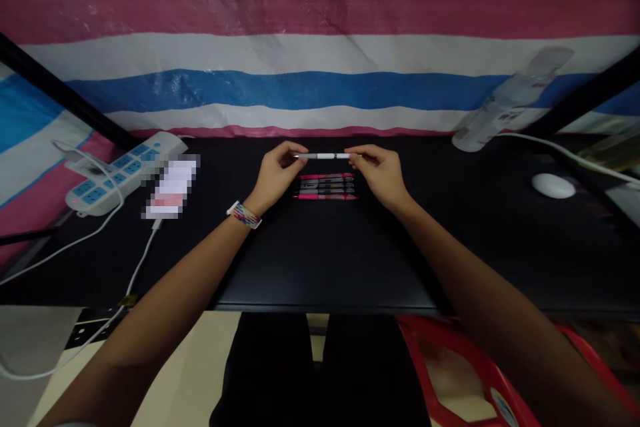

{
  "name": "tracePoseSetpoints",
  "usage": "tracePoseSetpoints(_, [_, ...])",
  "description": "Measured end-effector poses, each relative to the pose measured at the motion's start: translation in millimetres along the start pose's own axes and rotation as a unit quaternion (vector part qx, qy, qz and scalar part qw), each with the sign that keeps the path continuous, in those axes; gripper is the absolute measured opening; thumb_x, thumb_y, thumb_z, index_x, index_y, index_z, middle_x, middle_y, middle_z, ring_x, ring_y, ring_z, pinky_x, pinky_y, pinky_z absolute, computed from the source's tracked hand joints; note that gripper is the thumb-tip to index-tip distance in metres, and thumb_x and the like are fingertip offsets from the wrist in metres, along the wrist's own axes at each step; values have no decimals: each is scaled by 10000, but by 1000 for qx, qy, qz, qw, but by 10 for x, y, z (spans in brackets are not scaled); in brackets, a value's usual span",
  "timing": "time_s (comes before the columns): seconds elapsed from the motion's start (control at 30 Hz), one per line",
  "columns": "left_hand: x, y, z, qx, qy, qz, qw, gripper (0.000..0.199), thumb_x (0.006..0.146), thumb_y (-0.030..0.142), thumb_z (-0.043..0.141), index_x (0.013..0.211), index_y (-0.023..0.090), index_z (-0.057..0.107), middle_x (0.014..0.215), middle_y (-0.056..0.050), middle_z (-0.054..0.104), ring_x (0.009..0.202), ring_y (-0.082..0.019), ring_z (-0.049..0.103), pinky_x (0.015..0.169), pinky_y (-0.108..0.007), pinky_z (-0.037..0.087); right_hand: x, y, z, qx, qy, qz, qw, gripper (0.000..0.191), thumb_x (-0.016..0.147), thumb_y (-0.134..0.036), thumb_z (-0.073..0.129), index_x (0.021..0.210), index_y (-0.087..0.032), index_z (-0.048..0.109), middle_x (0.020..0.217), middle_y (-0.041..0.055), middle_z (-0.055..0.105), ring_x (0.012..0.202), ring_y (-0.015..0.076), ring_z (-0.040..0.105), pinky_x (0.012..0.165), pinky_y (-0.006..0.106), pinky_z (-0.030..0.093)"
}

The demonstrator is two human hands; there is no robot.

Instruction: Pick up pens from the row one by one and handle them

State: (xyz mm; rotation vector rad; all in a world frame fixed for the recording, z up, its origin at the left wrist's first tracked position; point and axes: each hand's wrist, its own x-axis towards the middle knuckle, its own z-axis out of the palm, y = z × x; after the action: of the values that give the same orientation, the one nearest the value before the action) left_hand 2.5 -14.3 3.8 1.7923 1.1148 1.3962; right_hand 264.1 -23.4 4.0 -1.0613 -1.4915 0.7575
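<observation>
The white pen (324,156) was thin and straight, with a metal tip at its left end, and it lay level in the air just above the black table (320,260). The left hand (277,177) pinched its left end with closed fingers, and the right hand (381,173) pinched its right end in the same way. Under it, on the table between the two hands, a row of pink and black pens (325,186) lay side by side. A power strip (123,170) was far to the left, a plastic bottle (505,103) and a white mouse (553,185) to the right.
</observation>
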Motion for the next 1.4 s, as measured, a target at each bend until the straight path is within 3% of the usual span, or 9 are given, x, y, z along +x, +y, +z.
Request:
tracePoseSetpoints(0.13, [-33,-2,6,66,-28,-1,997,87,959,241,774,1003,221,847,1043,-67,848,941,-219,752,885,-386,586,-14,35,-45,-156,-19,-61,986,206,941,-197,714,1019,-263,893,1025,68,853,941,280,771,920,487,603])
tracePoseSetpoints(0.27, [-47,24,0,151,-54,8,987,78,942,217,772,957,233,847,994,-57,848,941,-240,734,911,-423,564,-35,39,-50,-233,-65,-77,967,218,947,-155,705,1031,-253,881,1022,73,860,1010,315,773,983,515,585])
tracePoseSetpoints(0.63, [-65,126,-6,255,-94,8,962,156,935,176,707,963,250,842,1032,-52,834,976,-264,704,990,-464,534,-74,-33,-20,-253,-95,-108,957,207,960,-152,667,1000,-243,849,1072,87,838,1064,318,738,993,502,568])
tracePoseSetpoints(0.77, [-64,131,-11,260,-104,9,960,217,918,149,658,995,242,838,1034,-53,819,992,-263,694,1010,-465,529,-138,-160,16,-255,-94,-159,949,179,976,-202,656,890,-226,811,858,78,718,926,293,658,839,448,535])
tracePoseSetpoints(0.87, [-61,116,-16,251,-100,13,963,223,910,150,634,989,236,823,1030,-52,811,1008,-262,695,1019,-463,532,-202,-270,55,-247,-168,-220,929,224,1004,-213,638,826,-219,774,779,60,642,828,259,584,760,414,488])
tracePoseSetpoints(1.0, [-53,53,-27,227,-88,27,970,222,892,150,624,954,241,818,996,-57,801,977,-268,700,1005,-471,532,-249,-347,88,-246,-272,-261,893,182,1026,-262,706,851,-232,746,853,60,682,847,250,576,784,409,474])
tracePoseSetpoints(1.17, [-48,2,-35,215,-85,37,972,239,895,150,608,955,248,817,978,-53,798,957,-271,693,980,-467,530,-231,-341,63,-262,-285,-258,885,161,967,-349,850,908,-233,755,917,68,704,866,258,587,832,428,485])
tracePoseSetpoints(1.4, [-54,74,-22,194,-78,35,977,156,956,214,642,953,244,795,1006,-54,815,994,-273,713,998,-450,532,-244,-343,64,-239,-285,-256,892,102,920,-187,755,839,-235,715,875,50,702,846,245,604,830,413,497])
